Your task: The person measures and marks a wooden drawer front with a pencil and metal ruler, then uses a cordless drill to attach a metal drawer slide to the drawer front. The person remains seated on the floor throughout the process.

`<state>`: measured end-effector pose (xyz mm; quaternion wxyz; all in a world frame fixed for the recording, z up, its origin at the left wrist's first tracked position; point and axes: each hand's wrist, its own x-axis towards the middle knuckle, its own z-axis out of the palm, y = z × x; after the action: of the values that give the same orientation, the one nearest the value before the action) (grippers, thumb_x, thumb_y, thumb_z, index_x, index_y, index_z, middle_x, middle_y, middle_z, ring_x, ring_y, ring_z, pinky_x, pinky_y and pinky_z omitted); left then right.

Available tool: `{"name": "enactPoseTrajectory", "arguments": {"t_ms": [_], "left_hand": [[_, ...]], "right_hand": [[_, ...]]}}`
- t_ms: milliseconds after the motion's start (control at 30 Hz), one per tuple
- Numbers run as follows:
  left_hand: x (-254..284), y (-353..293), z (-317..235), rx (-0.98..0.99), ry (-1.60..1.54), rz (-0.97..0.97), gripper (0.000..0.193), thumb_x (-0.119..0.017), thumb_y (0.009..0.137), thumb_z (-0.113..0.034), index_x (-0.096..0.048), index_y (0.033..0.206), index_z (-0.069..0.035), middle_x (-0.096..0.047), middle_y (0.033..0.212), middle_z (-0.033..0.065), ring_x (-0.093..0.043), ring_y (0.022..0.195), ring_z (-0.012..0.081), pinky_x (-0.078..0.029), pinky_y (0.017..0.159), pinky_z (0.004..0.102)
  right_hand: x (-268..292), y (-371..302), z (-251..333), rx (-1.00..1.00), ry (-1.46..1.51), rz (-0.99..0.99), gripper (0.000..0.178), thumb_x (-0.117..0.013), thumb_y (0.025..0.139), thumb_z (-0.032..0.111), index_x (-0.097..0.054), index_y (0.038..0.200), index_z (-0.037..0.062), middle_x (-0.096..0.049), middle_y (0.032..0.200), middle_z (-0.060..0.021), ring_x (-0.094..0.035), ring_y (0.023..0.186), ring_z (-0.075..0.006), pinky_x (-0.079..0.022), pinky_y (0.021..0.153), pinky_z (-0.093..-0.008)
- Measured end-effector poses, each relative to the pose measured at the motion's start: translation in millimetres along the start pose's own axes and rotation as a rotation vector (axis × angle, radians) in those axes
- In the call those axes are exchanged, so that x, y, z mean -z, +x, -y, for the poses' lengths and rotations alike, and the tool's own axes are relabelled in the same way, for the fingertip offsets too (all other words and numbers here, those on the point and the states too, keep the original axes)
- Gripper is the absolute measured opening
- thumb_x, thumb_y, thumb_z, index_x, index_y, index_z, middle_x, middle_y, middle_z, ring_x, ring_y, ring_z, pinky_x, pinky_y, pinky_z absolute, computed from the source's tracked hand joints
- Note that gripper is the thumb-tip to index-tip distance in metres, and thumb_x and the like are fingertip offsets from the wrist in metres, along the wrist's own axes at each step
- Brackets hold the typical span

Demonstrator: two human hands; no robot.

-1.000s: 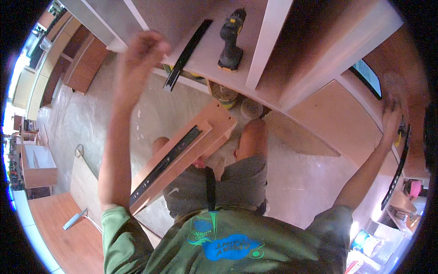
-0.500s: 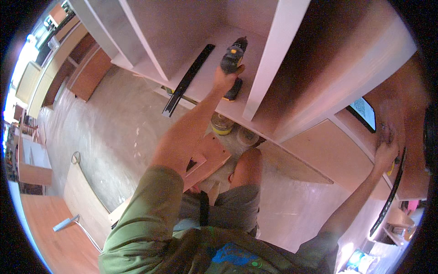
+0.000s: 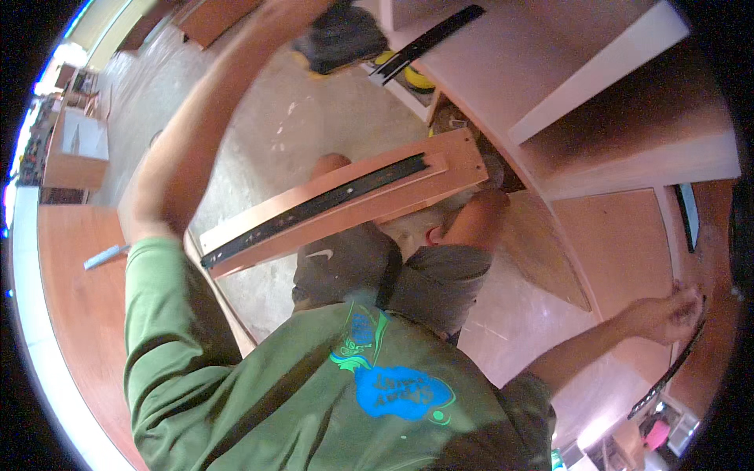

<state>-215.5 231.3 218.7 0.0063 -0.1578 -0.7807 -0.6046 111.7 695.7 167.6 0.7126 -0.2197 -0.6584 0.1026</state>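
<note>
At the top edge my left hand point(image 3: 302, 9) is partly cut off, closed on a blurred black-and-yellow cordless drill point(image 3: 343, 38) whose battery base shows. The drill hangs over the floor, left of the cabinet opening. My right hand point(image 3: 671, 315) has its fingers curled together beside a black slotted strip point(image 3: 674, 369) at the far right; whatever they hold is hidden. Across my thighs rests a long wooden drawer piece point(image 3: 459, 165) with a black drawer slide point(image 3: 338, 196) lying along it. A second black drawer slide point(image 3: 440, 38) sticks out over the cabinet's front edge.
The pale cabinet point(image 3: 605, 78) with its upright dividers takes up the upper right. A dark-framed screen point(image 3: 689, 216) stands near my right hand. Yellow-rimmed round items point(image 3: 418, 80) sit under the cabinet edge. A wooden board point(image 3: 78, 314) with a light-blue-handled tool point(image 3: 106, 257) is at left.
My left hand has drawn the drill out of the cabinet to the left. The view has shifted, so the drawer piece and its slide show fully. My right hand sits lower, below the screen.
</note>
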Motion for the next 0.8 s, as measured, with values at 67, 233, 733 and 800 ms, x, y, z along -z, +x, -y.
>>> {"name": "enactPoseTrajectory", "arguments": {"t_ms": [67, 233, 733, 800], "left_hand": [[48, -41, -16, 0.019, 0.092, -0.029, 0.03, -0.073, 0.095, -0.015, -0.069, 0.121, -0.001, -0.072, 0.106, 0.0055, -0.064, 0.081, 0.0128, -0.057, 0.074, 0.029], [159, -192, -18, -0.029, 0.486, -0.05, 0.042, -0.08, 0.088, -0.036, -0.071, 0.119, -0.01, -0.073, 0.105, 0.0071, -0.07, 0.094, 0.0159, -0.055, 0.084, 0.0324], [114, -313, -14, 0.362, -0.227, 0.274, 0.085, -0.084, 0.078, -0.013, -0.042, 0.152, -0.006, -0.045, 0.153, 0.0188, -0.046, 0.141, 0.0308, -0.044, 0.114, 0.0488], [114, -308, -9, 0.307, -0.23, 0.334, 0.088, -0.082, 0.078, -0.009, -0.038, 0.154, -0.007, -0.041, 0.156, 0.018, -0.044, 0.143, 0.0298, -0.044, 0.115, 0.0484]], "right_hand": [[-5, -50, 20, -0.071, 0.197, 0.234, 0.028, -0.075, 0.093, 0.014, -0.069, 0.109, -0.0078, -0.073, 0.098, -0.0186, -0.071, 0.09, -0.0296, -0.061, 0.082, -0.0412], [-45, -170, 173, -0.3, 0.743, 0.926, 0.03, -0.078, 0.085, 0.0, -0.07, 0.114, 0.0045, -0.071, 0.107, -0.0079, -0.068, 0.097, -0.02, -0.056, 0.086, -0.0324], [-16, -218, 252, -0.354, 1.001, 1.559, 0.032, -0.077, 0.089, 0.008, -0.064, 0.117, 0.0072, -0.073, 0.099, -0.0096, -0.071, 0.091, -0.0252, -0.056, 0.08, -0.038], [-16, -210, 249, -0.217, 0.957, 1.547, 0.034, -0.078, 0.088, 0.004, -0.063, 0.118, 0.0021, -0.075, 0.1, -0.0092, -0.07, 0.09, -0.0169, -0.056, 0.079, -0.0319]]}}
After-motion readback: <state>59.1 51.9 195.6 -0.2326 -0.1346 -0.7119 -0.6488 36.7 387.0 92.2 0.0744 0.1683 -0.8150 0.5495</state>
